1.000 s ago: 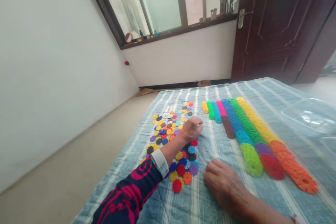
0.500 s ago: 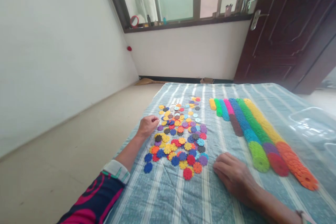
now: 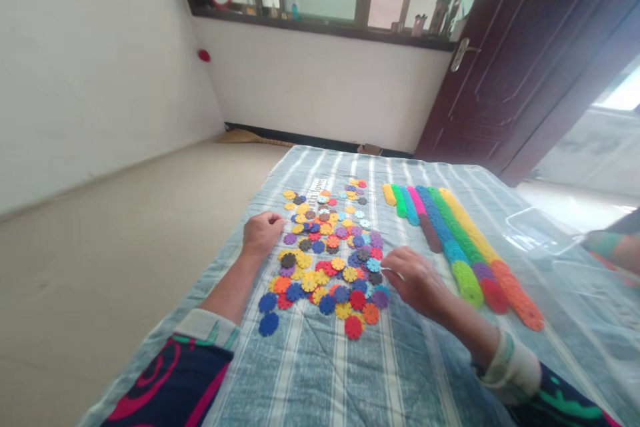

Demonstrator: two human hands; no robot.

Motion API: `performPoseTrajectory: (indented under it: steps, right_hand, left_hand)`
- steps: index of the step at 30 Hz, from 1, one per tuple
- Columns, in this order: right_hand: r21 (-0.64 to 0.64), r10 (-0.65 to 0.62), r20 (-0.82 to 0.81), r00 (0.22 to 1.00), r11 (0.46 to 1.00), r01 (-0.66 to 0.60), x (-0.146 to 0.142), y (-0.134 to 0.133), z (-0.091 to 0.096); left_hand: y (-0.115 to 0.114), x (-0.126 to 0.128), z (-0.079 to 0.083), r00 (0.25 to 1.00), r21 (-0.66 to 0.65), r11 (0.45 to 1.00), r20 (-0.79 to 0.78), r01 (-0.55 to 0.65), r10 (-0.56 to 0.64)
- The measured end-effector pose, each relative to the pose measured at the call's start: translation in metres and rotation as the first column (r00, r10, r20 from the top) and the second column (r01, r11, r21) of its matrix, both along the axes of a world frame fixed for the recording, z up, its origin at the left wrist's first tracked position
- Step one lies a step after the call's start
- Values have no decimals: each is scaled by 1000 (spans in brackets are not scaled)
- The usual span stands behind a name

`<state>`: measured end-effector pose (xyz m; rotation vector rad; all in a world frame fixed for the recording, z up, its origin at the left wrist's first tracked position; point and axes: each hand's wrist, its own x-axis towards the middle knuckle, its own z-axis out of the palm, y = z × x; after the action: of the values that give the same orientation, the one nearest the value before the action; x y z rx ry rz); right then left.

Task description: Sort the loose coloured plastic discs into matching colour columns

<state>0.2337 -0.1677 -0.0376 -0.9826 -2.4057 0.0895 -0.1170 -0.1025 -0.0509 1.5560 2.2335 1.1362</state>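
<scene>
Toothed plastic discs [image 3: 309, 280] in many colours lie loosely spread over the striped bedspread [image 3: 295, 360]. At their left edge my left hand [image 3: 263, 235] rests with its fingers curled in; no disc shows in it. My right hand [image 3: 417, 280] is at the right edge of the spread, palm down. Its fingertips reach the rim of a light blue disc [image 3: 373, 265], thumb and forefinger slightly apart. Whether they touch it I cannot tell. Farther right, overlapping discs of like colour form long rows, among them a yellow run [image 3: 465, 220] and an orange run [image 3: 517, 297].
Clear plastic boxes [image 3: 540, 230] stand on the right, and part of another person's arm [image 3: 613, 250] shows beside them. A printed paper strip [image 3: 318, 188] lies at the far side of the discs. Beyond are a windowsill [image 3: 320, 27] with small items and a dark door [image 3: 500, 60].
My right hand has moved forward and left to the edge of the loose discs. The left hand stays beside them. The view has shifted, and another person's arm has come in at the right.
</scene>
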Motion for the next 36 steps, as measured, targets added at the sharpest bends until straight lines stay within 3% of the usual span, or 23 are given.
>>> performPoseTrajectory:
  steps: [4, 8, 11, 18, 24, 29, 32, 36]
  right_hand:
    - [-151, -64, 34, 997, 986, 69, -5, 0, 9]
    - [-241, -161, 155, 975, 951, 196, -10, -14, 3]
    - [-267, -175, 159, 972, 940, 213, -15, -22, -5]
    - [-358, -195, -52, 979, 919, 164, -16, -26, -13]
    - [-459, -154, -247, 957, 888, 24, -10, -18, -7]
    - [-380, -217, -273, 937, 919, 102, 12, 9, 0]
    - [-269, -264, -273, 925, 944, 190, 34, 42, 6]
    - [-201, -352, -240, 905, 930, 309, 61, 97, 14]
  left_hand:
    - [0, 0, -2, 997, -5, 999, -69, 41, -41]
    - [1, 0, 0, 997, -15, 999, -72, 40, -41]
    - [1, 1, 1, 997, -27, 999, -66, 36, -37]
    - [2, -1, 0, 998, -24, 998, -34, 58, -59]
    - [1, -3, 2, 997, -40, 997, -23, 67, -68]
    - [2, -3, 7, 998, -71, 995, -21, 64, -66]
    - [3, -4, 9, 999, -106, 993, -14, 45, -47]
    - [5, -6, 10, 1000, -132, 991, -3, 13, -13]
